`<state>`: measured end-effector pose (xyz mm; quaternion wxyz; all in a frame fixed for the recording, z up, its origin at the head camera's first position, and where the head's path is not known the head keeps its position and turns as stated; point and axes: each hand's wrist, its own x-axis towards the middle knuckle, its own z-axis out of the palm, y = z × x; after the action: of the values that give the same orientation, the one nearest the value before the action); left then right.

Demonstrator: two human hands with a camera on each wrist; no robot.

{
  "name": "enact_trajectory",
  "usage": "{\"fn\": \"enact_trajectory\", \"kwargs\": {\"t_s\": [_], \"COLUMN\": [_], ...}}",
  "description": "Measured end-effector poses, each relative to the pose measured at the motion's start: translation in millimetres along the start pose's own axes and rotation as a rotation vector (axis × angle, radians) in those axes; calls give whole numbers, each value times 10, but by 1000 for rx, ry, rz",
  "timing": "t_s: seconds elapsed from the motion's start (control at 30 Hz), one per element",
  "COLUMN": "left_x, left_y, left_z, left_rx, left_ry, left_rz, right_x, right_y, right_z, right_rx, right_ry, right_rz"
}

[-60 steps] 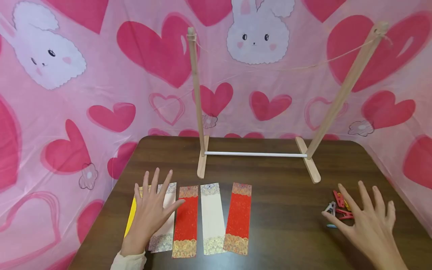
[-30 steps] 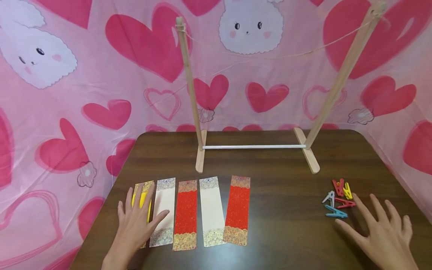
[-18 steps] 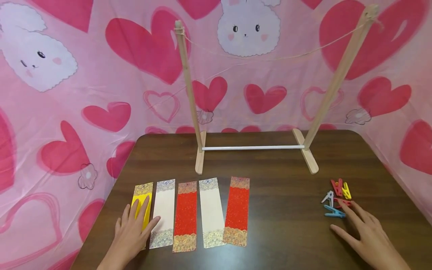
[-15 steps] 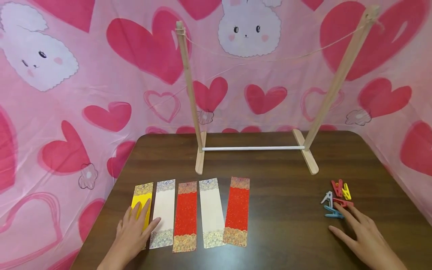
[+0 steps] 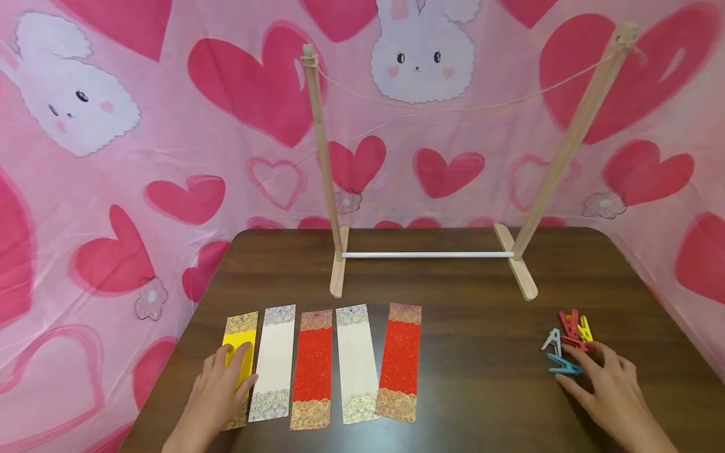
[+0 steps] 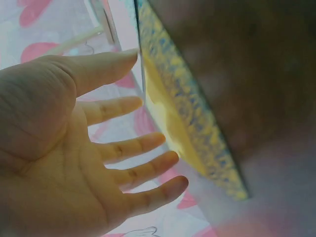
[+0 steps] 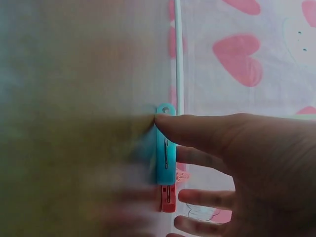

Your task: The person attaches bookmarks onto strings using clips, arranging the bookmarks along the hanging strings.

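My left hand hovers low over the yellow paper strip, leftmost in a row, its fingertips at the strip's two sides. In the left wrist view the fingers are spread beside the yellow strip, whose end is patterned. At the right, my right hand has thumb and forefinger apart around the blue clothespin. Up close in the right wrist view, the thumb tip overlaps the blue clothespin, with a red clothespin beyond it.
Right of the yellow strip lie white, red, white and red strips. Grey, yellow and red clothespins cluster near the right hand. Behind stands a wooden frame with a string across its top.
Both hands have come down, the left onto the yellow strip's place and the right to the clothespins. Its thumb and forefinger now flank the blue one. The head view has shifted slightly.
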<state>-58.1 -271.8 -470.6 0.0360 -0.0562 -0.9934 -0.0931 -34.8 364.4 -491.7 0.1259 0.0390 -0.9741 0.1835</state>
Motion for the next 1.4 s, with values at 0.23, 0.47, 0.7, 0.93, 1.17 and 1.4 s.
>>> {"fn": "enact_trajectory", "kwargs": {"t_s": [0.23, 0.47, 0.7, 0.93, 1.17, 1.4], "left_x": [160, 455, 494, 532, 542, 519], "left_y": [-120, -126, -87, -96, -132, -93], "left_z": [-180, -270, -210, -205, -218, -249], "left_rx": [-89, -150, -204, -228, -256, -236], "left_ry": [-176, -251, -260, -246, -251, -265], "left_rz": [-174, -310, -450, -508, -468, -421], "right_x": [205, 195, 154, 146, 153, 166], "right_y": [40, 80, 54, 29, -15, -65], "right_z": [5, 75, 111, 115, 107, 51], "right_rx": [37, 118, 183, 202, 229, 247], "right_ry": [37, 122, 160, 155, 268, 357], "right_rz": [-56, -51, 45, 149, 175, 262]}}
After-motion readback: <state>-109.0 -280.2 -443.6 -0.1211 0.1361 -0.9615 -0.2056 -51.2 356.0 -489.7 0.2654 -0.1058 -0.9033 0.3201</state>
